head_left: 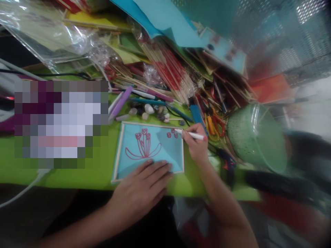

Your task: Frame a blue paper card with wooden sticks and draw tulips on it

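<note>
A light blue board with a pale wooden frame lies on the green table. Red flowers on curved stems are drawn on it. My left hand rests flat on the board's near edge, fingers stretched out and together. My right hand is closed on a white marker whose tip touches the board's top right corner, beside small red flower shapes.
Small pebbles and pens lie beyond the board. Bundles of wooden sticks, coloured paper, plastic bags and orange-handled scissors crowd the back. A green speckled bucket lies tilted at the right. A blurred patch covers the left.
</note>
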The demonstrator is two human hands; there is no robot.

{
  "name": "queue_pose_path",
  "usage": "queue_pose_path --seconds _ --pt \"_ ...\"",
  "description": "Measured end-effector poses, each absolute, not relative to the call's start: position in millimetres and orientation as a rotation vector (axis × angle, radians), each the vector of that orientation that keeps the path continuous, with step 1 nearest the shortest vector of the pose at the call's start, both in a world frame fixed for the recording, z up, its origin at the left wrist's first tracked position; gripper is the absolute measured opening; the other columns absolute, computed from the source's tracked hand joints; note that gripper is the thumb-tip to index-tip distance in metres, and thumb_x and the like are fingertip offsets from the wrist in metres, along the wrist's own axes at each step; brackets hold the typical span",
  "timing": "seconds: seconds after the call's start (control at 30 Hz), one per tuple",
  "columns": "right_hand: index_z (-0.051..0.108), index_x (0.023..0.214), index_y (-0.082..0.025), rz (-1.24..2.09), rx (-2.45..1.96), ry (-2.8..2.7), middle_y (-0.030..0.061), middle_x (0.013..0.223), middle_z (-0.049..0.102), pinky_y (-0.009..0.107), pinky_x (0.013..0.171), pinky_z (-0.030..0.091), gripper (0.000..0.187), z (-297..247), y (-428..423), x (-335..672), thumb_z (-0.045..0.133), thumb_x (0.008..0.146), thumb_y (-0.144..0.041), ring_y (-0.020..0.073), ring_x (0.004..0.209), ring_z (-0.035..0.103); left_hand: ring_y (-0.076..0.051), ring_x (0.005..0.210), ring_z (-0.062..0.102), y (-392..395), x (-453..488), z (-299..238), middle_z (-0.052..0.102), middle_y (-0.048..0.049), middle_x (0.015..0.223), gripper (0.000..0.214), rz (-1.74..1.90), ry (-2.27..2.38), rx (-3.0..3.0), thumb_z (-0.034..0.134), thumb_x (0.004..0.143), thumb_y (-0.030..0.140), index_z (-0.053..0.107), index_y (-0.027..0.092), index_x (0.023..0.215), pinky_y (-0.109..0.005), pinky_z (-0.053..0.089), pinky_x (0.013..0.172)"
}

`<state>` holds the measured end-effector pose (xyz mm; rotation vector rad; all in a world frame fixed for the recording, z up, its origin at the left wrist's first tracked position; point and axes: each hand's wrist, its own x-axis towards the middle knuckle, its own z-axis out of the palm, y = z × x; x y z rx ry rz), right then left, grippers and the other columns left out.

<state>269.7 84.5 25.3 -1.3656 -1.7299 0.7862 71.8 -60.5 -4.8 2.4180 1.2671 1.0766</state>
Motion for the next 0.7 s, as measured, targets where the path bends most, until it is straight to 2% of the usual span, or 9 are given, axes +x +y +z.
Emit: queue_pose_path --seconds 0.13,0.7 --pt "0.058 0.083 -0.025 0.789 -1.369 -1.721 -0.0038 0.073 0.062 0.029 0.062 0.05 0.017 24.6 83.9 270.5 0.071 0.089 -0.034 0.015 0.066 0.06 -0.018 0.129 0.069 -60.9 71.8 -5.5 0.074 -0.0009 0.139 0.03 1.075 1.259 2.4 0.057 0.104 0.022 0.071 0.022 0.131 -0.037 0.042 0.124" --pt "0.059 0.084 -0.025 0.864 -1.342 -1.738 -0.0039 0.071 0.064 0.028 0.058 0.049 0.022 25.5 83.1 268.8 0.075 0.089 -0.04 0.0147 0.062 0.06 -0.019 0.129 0.068 -61.2 74.2 -5.7 0.075 -0.0001 0.139 0.029 1.087 1.276 2.405 0.051 0.108 0.024 0.072 0.021 0.128 -0.037 0.04 0.124"
